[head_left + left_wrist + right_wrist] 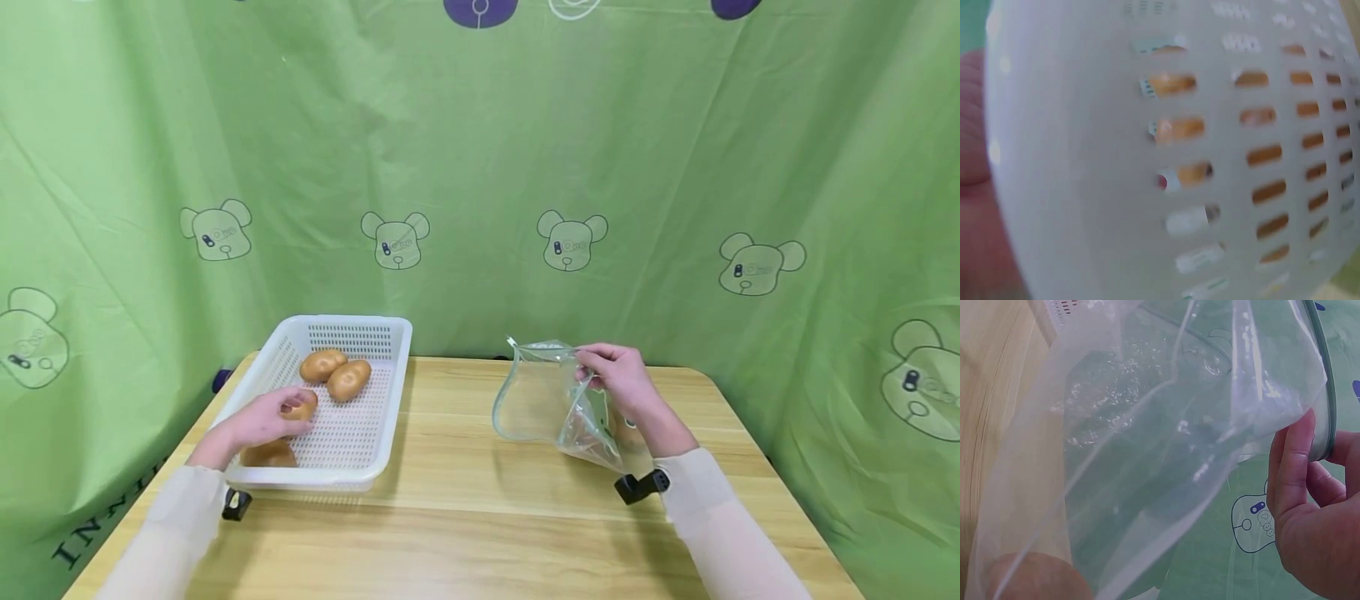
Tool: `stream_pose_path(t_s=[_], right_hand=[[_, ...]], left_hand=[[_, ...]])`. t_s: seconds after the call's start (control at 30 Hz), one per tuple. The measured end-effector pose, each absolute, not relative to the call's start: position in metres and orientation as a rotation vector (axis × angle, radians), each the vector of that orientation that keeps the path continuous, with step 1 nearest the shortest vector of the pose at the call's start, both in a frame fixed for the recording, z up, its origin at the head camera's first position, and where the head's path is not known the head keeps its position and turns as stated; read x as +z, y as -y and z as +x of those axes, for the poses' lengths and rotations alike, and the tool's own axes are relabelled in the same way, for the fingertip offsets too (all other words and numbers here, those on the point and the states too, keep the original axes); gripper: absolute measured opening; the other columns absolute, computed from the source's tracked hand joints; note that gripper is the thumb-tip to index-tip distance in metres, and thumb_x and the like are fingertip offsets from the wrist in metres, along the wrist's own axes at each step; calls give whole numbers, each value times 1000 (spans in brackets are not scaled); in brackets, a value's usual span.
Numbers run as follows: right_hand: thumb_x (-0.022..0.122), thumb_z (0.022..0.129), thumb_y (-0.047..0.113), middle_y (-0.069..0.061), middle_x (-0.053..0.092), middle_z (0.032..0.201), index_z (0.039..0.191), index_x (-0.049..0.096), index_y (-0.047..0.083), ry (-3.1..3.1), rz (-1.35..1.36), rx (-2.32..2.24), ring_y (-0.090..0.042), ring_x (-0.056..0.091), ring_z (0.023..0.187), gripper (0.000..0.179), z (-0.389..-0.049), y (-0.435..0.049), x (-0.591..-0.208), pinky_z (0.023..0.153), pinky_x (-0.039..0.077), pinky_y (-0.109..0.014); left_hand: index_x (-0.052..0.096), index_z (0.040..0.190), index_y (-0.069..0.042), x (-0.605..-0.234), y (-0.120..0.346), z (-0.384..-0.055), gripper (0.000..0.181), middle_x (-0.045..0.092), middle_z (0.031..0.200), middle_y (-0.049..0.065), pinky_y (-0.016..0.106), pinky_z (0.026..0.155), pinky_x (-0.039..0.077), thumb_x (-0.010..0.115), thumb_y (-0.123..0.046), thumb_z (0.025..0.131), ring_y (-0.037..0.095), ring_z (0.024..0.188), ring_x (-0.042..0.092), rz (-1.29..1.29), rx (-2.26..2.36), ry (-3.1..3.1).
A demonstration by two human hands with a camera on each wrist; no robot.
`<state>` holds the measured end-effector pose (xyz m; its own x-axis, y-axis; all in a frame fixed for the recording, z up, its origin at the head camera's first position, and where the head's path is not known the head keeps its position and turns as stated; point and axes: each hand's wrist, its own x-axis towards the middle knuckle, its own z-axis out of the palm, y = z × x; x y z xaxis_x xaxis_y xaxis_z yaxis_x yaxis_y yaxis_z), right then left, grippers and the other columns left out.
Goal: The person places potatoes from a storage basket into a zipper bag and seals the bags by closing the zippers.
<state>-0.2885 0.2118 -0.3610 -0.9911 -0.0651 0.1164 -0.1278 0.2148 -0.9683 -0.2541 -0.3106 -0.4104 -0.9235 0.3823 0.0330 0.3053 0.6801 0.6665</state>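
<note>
My left hand reaches into a white plastic basket, its fingers curled round a brown potato. Two more potatoes lie touching towards the basket's far end, and another sits by the near wall, partly behind my wrist. In the left wrist view the slotted basket wall hides most of the hand. With thumb and fingers my right hand pinches the rim of a clear zip bag, whose mouth gapes to the left. A potato shows through the bag's lower part in the right wrist view.
Basket and bag are on a light wooden table. Behind it and at both sides hangs a green curtain printed with bear heads. Black wrist mounts stick out below both wrists.
</note>
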Motion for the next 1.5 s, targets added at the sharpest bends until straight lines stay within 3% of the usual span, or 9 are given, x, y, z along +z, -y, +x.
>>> stream_pose_path(t_s=[0.17, 0.43, 0.97, 1.27, 1.5], right_hand=[[61, 93, 13, 1, 65, 71, 116, 57, -14, 2419, 192, 1924, -7, 62, 66, 36, -288, -211, -361, 60, 53, -21], [60, 93, 12, 2, 65, 71, 116, 57, -14, 2415, 189, 1935, -7, 61, 66, 36, -289, -210, -361, 59, 52, -21], [60, 93, 12, 1, 65, 71, 115, 57, -15, 2409, 203, 1943, -7, 61, 65, 35, -289, -210, -364, 58, 52, -20], [60, 93, 12, 1, 65, 71, 115, 57, -15, 2422, 203, 1927, -8, 61, 65, 34, -290, -210, -365, 59, 53, -21], [60, 93, 12, 0, 65, 72, 115, 57, -15, 2420, 200, 1940, -8, 61, 66, 34, -291, -209, -365, 58, 53, -20]], left_hand=[[52, 122, 6, -411, 318, -255, 52, 52, 120, 32, 61, 91, 39, 72, -19, 81, 50, 110, 48, 487, 981, -2772], [56, 108, 3, -417, 325, -258, 38, 58, 109, 28, 59, 89, 41, 74, -14, 78, 47, 105, 51, 472, 884, -2785], [56, 111, 6, -418, 329, -256, 41, 57, 107, 29, 58, 88, 43, 73, -10, 77, 46, 101, 53, 406, 849, -2762], [57, 103, 0, -423, 326, -255, 36, 60, 106, 26, 56, 87, 42, 75, -16, 76, 44, 101, 54, 394, 802, -2733], [57, 111, 2, -430, 332, -259, 48, 57, 112, 28, 57, 90, 40, 71, -33, 82, 46, 107, 51, 451, 842, -2637]])
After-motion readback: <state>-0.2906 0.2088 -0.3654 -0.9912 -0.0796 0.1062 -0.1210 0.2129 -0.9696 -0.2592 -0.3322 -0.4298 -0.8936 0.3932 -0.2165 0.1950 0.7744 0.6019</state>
